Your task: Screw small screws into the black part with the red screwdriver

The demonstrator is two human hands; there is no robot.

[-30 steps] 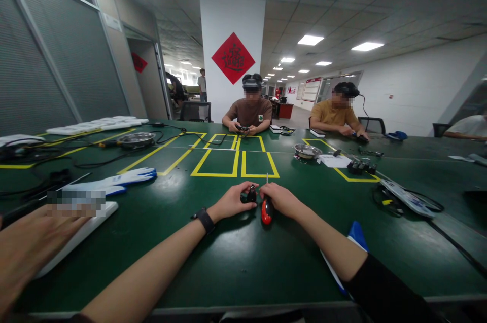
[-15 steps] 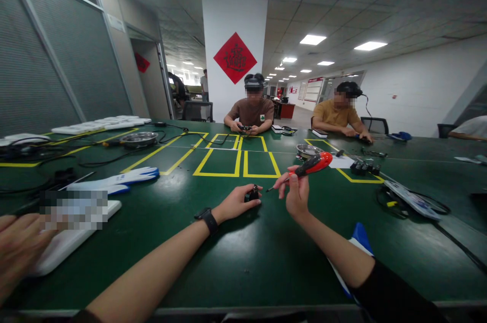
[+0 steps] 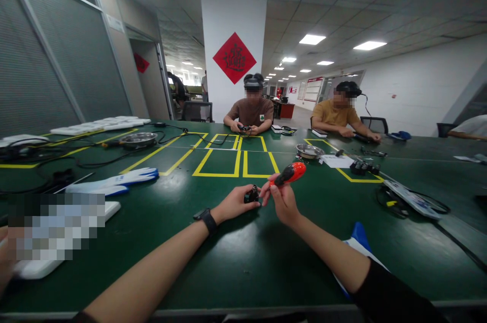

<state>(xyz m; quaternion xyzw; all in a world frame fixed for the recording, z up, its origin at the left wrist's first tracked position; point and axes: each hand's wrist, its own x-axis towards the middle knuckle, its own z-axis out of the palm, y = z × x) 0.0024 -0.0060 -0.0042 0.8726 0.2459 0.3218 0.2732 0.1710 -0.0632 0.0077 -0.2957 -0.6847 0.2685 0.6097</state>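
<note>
My left hand (image 3: 236,203) is closed around a small black part with a metal fitting on top (image 3: 254,193), which it holds upright at the green table. In my right hand (image 3: 283,203) is a screwdriver with a red and black handle (image 3: 292,173), gripped by thumb and fingers. The handle slants up to the right. Its tip end is down beside the black part; fingers hide most of the shaft, and I cannot tell whether it touches. Under my right forearm lies a blue and white glove (image 3: 360,238).
Another person's hand (image 3: 4,257) is at the left edge by a white tablet-like board (image 3: 41,262). Gloves (image 3: 114,179) lie at left. Metal bowls (image 3: 310,150), black blocks (image 3: 365,167), a power strip (image 3: 411,199) and cables are around. Two people sit across the table (image 3: 190,262).
My right hand has moved left and slightly down, bringing the screwdriver to the black part. My left hand stays nearly still. The neighbour's hand at left has drawn back toward the edge.
</note>
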